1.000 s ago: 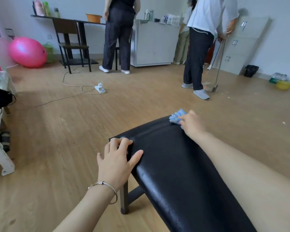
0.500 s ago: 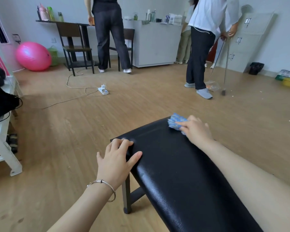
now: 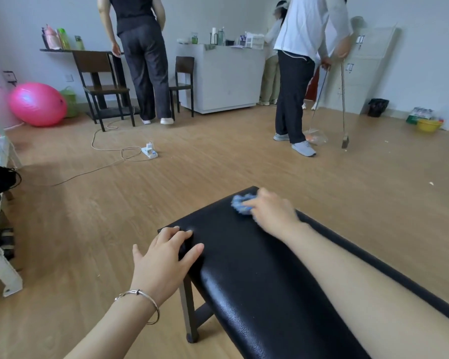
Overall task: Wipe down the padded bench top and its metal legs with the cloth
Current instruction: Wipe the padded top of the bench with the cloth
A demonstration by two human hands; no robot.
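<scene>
Two hands down: right hand (image 3: 272,211) clutches crumpled blue cloth (image 3: 240,203) at the far end of the long black padded bench top (image 3: 257,286); left hand (image 3: 166,260) rests flat, fingers spread, nearer corner.

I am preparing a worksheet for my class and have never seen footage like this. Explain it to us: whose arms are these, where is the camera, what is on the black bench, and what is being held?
There is no machine here. Both arms belong to one person, who wears a wide-angle camera on the head that looks forward and down. That is the only view. The left hand rests on the left corner of the padded black bench top at its far end. The right hand, blurred by motion, holds a bunched blue cloth against the top near the other far corner. One metal leg shows below the left hand. Other people stand further back in the room.
</scene>
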